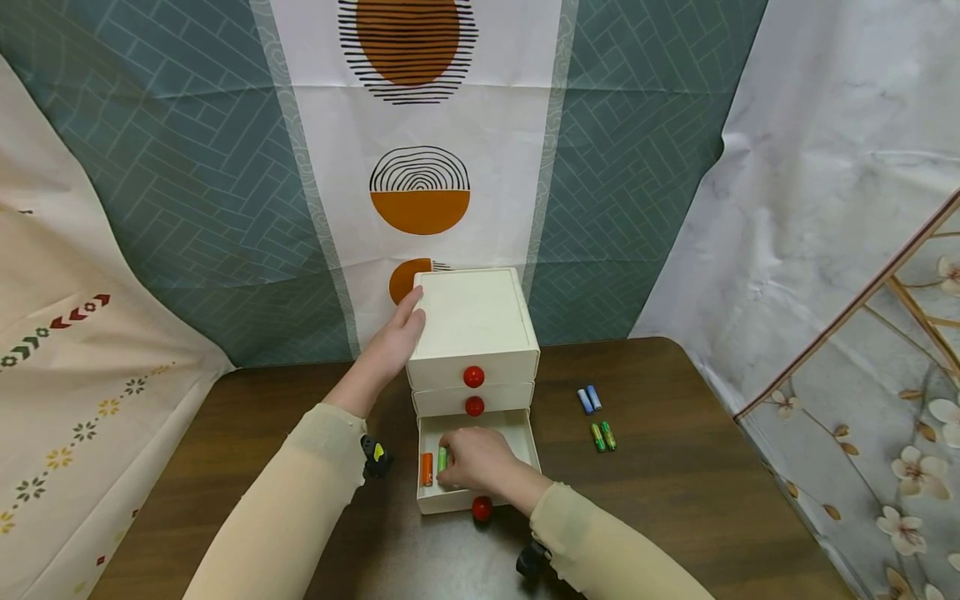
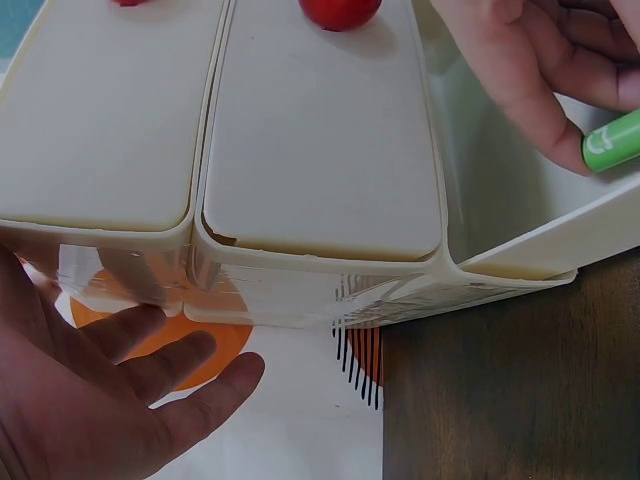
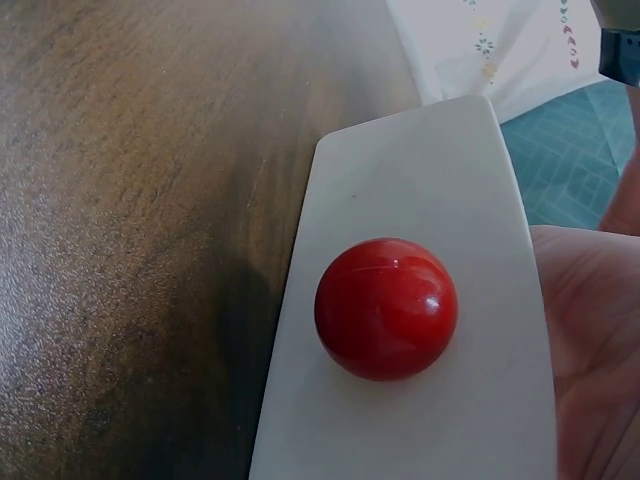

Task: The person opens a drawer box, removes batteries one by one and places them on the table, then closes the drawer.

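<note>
A small white drawer cabinet (image 1: 472,312) stands at the back of the table, its bottom drawer (image 1: 450,502) pulled out. Inside that drawer my right hand (image 1: 480,458) pinches a green battery (image 2: 615,142) near the left wall. Just left of it lies an orange battery (image 1: 427,469). Against the cabinet's upper left side rests my left hand (image 1: 393,337), its fingers extended. The right wrist view shows the drawer's red round knob (image 3: 387,308) close up, with part of the right hand behind the drawer front; its fingertips are hidden there.
On the table right of the cabinet lie two blue batteries (image 1: 589,399) side by side and two green-and-gold batteries (image 1: 603,437) nearer the front. The two upper drawers, with red knobs (image 1: 473,377), are closed. A patterned cloth (image 1: 420,125) hangs behind the table (image 1: 675,500).
</note>
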The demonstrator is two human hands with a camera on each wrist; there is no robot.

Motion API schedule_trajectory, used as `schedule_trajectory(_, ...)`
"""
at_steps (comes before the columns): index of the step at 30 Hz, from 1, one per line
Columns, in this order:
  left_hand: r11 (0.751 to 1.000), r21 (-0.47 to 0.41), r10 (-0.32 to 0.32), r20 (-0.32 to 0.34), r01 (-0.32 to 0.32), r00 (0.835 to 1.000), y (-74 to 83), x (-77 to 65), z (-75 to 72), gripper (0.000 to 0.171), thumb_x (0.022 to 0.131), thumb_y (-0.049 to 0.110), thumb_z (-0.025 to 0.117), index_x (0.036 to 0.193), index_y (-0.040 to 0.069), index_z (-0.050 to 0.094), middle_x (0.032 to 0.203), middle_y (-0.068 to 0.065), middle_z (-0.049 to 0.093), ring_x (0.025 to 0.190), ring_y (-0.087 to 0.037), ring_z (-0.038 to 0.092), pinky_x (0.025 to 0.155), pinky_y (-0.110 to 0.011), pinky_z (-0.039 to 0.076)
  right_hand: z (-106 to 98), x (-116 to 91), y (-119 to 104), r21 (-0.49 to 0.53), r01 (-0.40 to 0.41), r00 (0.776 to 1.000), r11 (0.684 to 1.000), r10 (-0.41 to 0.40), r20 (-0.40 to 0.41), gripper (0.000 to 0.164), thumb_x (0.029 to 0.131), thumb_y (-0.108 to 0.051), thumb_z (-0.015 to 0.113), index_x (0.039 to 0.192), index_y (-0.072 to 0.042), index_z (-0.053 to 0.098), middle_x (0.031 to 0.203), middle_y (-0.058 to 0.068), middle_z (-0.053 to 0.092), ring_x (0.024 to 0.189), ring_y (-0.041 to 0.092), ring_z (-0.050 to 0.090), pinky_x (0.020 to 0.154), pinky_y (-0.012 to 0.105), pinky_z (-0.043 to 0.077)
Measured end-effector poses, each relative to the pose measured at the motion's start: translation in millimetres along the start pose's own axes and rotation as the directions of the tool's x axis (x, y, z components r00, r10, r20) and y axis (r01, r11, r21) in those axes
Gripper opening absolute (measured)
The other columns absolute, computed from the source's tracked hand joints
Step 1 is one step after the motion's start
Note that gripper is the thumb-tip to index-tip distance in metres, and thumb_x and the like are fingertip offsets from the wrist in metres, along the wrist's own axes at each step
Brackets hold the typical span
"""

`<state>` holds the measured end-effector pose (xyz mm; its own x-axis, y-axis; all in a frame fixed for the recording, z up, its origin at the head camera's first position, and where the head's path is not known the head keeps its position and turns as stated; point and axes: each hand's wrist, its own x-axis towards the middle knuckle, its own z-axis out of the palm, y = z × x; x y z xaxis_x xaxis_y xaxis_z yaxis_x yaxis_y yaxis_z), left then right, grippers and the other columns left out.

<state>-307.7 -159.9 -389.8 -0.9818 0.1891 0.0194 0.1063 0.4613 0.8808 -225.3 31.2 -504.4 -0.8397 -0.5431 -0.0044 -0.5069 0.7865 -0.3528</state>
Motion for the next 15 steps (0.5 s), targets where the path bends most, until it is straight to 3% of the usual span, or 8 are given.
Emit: schedule_trajectory(15,1.000,-0.008,0.007,0.006,-0.007,1.000,-0.1,-0.2,-0.5,0.066,0.120,0.051,0.029,0.180,0.033,0.006,0.185,0.001,0.007,0.169,-0.031,0.009,0.133,-0.063,0.010,-22.2,-17.1,-0.9,0.110,-0.005,1.000,0.994,0.004,0.008,0.039,0.088,-0.023,0.089,0.123,-0.010,0.079,0.065,-0.020,0.059,0.068,0.001,0.056,0.066,0.026,0.049)
